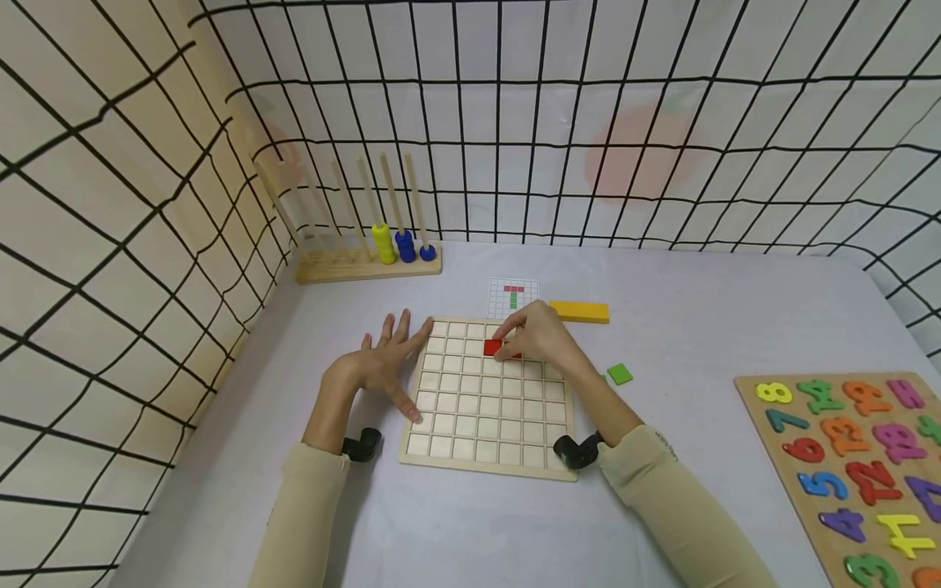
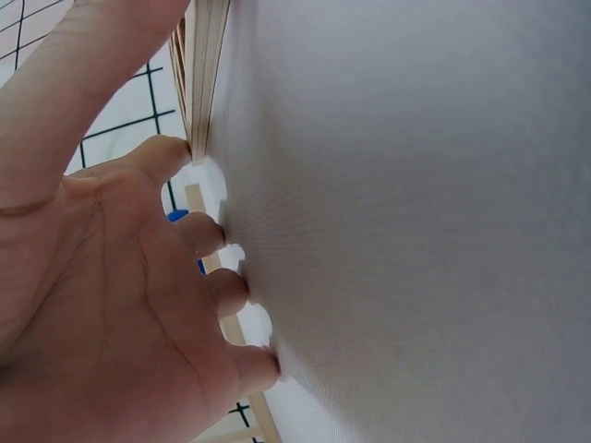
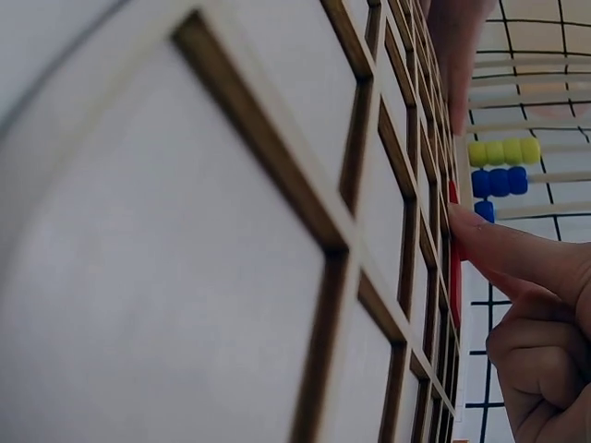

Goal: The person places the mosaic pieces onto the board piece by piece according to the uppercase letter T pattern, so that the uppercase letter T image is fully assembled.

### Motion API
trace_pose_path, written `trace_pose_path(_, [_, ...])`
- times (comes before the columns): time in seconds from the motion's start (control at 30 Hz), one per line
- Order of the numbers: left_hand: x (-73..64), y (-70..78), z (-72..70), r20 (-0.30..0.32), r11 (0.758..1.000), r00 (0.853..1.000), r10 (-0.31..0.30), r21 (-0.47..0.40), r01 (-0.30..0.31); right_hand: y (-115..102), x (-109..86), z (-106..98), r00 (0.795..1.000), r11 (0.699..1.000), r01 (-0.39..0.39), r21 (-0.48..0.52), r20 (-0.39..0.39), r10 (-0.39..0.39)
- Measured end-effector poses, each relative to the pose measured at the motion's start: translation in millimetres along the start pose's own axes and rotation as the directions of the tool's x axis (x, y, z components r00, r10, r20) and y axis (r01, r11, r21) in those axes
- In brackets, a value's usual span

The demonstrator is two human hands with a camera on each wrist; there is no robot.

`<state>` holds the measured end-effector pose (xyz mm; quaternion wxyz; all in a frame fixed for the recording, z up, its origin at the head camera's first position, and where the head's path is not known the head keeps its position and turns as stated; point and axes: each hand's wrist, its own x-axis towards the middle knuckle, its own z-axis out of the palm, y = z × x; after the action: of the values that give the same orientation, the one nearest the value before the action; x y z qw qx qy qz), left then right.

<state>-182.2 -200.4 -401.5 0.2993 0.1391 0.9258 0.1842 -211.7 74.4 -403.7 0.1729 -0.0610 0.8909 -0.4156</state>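
Observation:
A wooden grid board (image 1: pixel 459 425) lies on the white table between both hands. Spread fingers of my left hand (image 1: pixel 382 367) rest on the table, with the thumb and index fingertip at the board's left edge. In the left wrist view the fingertips of that hand (image 2: pixel 138 277) touch the cloth beside the board's side (image 2: pixel 205 83). My right hand (image 1: pixel 537 333) is over the board's upper part, thumb and index finger pinching a red square tile (image 1: pixel 492 348) at a grid cell. Another red tile (image 1: pixel 517 355) shows partly under that hand. The right wrist view shows the thumb (image 3: pixel 471 221) against red.
Behind the board lie a pattern card (image 1: pixel 513 296) with a red and green T and a yellow bar (image 1: pixel 579 312). Green tiles (image 1: pixel 620 374) lie right of it. A bead abacus (image 1: pixel 367 269) stands back left; a number puzzle board (image 1: pixel 801 490) is at right. Black wire mesh (image 1: pixel 500 122) surrounds the table.

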Motion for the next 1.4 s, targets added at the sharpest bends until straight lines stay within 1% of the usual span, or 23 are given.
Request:
trace_pose_path(0.2, [0.0,-0.9,-0.2,-0.002,1.000,1.000,-0.004,0.003,0.004,0,1.7,1,1.000,1.000,-0.026,0.005,0.007,0.026])
trace_pose_path(0.37, [0.3,-0.9,-0.1,-0.005,1.000,1.000,-0.006,0.012,0.006,4,-5.0,-5,1.000,1.000,-0.006,0.019,0.026,0.006])
trace_pose_path(0.53, [0.8,0.8,0.0,0.001,1.000,1.000,-0.006,0.013,0.006,16,-17.3,-24,1.000,1.000,0.017,0.021,-0.009,-0.017])
trace_pose_path(0.63, [0.5,1.4,-0.2,0.005,1.000,1.000,-0.005,0.011,0.005,26,-24.9,-39,0.998,0.999,0.043,-0.018,-0.035,-0.043])
trace_pose_path(0.73, [-0.6,1.7,-0.6,0.005,1.000,1.000,-0.003,0.007,0.003,38,-31.5,-54,0.998,0.997,0.045,-0.062,-0.041,-0.048])
trace_pose_path(0.93, [-1.0,1.8,-0.1,0.005,1.000,1.000,0.009,-0.015,-0.009,60,-42.9,-78,1.000,0.998,-0.006,-0.066,-0.007,0.006])
trace_pose_path(1.07, [-0.9,1.3,0.6,0.007,1.000,1.000,0.007,-0.020,-0.007,71,-49.1,-86,0.999,0.997,-0.034,-0.063,0.032,0.036])
trace_pose_path(1.23, [-0.9,0.5,1.1,0.005,1.000,1.000,0.007,-0.024,-0.007,80,-52.4,-87,0.995,0.997,-0.060,-0.047,0.082,0.064])
trace_pose_path(1.4, [-1.4,-0.2,1.9,0.000,1.000,1.000,0.013,-0.020,-0.013,83,-52.7,-81,0.991,0.998,-0.048,-0.038,0.124,0.053])
